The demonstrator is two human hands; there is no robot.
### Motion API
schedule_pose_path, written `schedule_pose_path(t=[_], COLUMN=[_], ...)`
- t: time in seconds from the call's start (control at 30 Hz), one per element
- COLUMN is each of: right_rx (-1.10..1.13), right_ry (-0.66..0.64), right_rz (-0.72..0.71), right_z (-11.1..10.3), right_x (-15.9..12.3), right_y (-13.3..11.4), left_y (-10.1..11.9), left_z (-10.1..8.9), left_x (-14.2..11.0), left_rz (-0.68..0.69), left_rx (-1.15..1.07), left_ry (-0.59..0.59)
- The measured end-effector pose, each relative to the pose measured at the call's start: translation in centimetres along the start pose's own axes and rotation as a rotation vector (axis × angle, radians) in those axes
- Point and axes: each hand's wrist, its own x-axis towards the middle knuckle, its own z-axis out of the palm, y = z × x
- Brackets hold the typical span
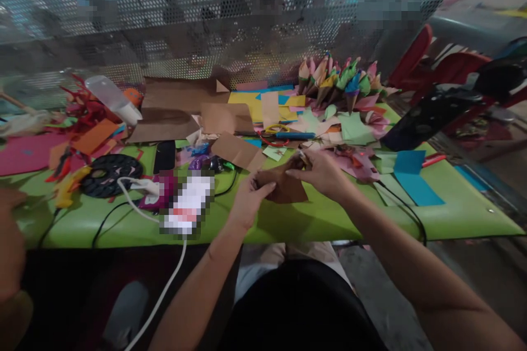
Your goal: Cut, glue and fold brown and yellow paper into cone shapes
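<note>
A piece of brown paper (290,189) is held above the near edge of the green table, between my two hands. My left hand (252,197) pinches its left side, thumb lying across the front. At the upper right edge, my right hand (321,170) is closed with thumb and fingers on the paper. Something small and pale shows at those fingertips, too blurred to name. Just beyond my left hand lies another brown paper sheet (237,151). Small light-green paper pieces (274,152) are scattered behind the held paper.
Paper cones (352,88) stand bunched at the back right, near a dark bottle (428,115). Blue folded paper (418,175) lies right. A phone (187,205) with a white cable, a yellow glue gun (72,186) and a person's arm (10,241) are on the left.
</note>
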Motion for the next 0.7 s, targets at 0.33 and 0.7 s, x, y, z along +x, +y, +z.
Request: schedule_pose_path(t=[0.33,0.7], right_rx=[-0.044,-0.409], right_ry=[0.041,-0.071], right_rz=[-0.036,-0.272], right_z=[-0.5,-0.8], right_x=[0.0,-2.3], right_y=[-0.2,0.6], left_y=[-0.3,-1.4], left_z=[-1.0,-2.0], left_x=[0.1,-3.6], left_rz=[0.196,0.888], left_rx=[0.305,1.25], left_ry=[0.056,-0.115])
